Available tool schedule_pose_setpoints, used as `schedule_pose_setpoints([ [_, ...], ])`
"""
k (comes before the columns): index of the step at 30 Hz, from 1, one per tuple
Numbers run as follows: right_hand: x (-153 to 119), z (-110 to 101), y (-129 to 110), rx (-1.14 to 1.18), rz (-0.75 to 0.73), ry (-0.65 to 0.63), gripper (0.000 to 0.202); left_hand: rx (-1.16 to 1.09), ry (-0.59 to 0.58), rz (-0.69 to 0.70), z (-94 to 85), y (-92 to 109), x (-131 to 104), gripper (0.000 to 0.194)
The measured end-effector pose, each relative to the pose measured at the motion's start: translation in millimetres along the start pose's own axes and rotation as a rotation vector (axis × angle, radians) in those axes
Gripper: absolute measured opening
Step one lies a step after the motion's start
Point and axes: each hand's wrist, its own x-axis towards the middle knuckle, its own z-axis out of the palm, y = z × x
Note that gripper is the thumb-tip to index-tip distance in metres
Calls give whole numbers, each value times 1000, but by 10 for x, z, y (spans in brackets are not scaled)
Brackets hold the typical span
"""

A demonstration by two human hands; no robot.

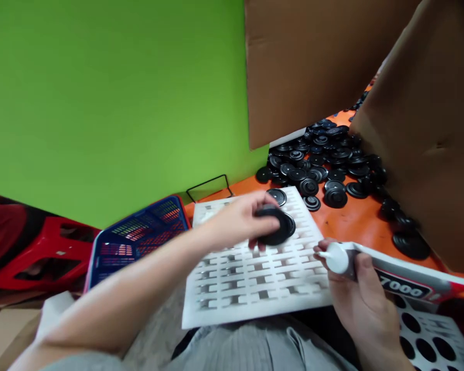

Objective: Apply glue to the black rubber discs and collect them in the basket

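My left hand (pixel 242 219) is closed on a black round disc (pixel 271 226), blurred by motion, above a white slotted foam tray (pixel 251 306) lying across my lap. Another black disc (pixel 291 224) shows just beside the held one, partly hidden behind it. Farther back, a ringed black disc (pixel 277 196) rests at the tray's far edge. In my right hand (pixel 365 299) is a grey, white and red glue tube (pixel 406 275) marked 7000, its white nozzle (pixel 336 257) pointing left over the tray's right edge.
Many black discs (pixel 317 170) lie heaped on an orange surface (pixel 334 226) between brown cardboard panels (pixel 417 139). A blue basket (pixel 139 232) stands left, near a red plastic crate (pixel 58 247). A green wall (pixel 116 103) rises behind. Lower right is a white panel with dark circles (pixel 435 330).
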Motion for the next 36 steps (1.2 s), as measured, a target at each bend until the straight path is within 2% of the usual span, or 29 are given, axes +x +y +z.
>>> schedule_pose_setpoints([
  [3, -134, 84, -93, -101, -39, -295, 41, -193, -134, -79, 292, -384, -482, 35],
  [5, -211, 120, -138, -298, -134, -439, 39, -309, -119, -49, 432, -617, -622, 36],
  [7, -271, 144, -175, -493, -231, -512, 34, -380, -87, -34, 507, -768, -678, 34],
  [11, -355, 198, -240, -686, -351, -530, 31, -417, -98, -52, 525, -836, -745, 35],
  [18, -410, 277, -341, -757, -492, -571, 29, -445, -124, -28, 523, -811, -822, 36],
  [23, -449, 332, -375, -746, -496, -573, 27, -461, -125, -17, 537, -805, -832, 33],
  [26, -495, 379, -384, -718, -449, -505, 24, -436, -132, -3, 536, -792, -838, 34],
  [30, -515, 382, -392, -740, -510, -456, 7, -422, -134, -9, 540, -795, -834, 32],
  [36, -489, 325, -390, -732, -541, -534, 8, -487, -141, -32, 578, -784, -824, 30],
])
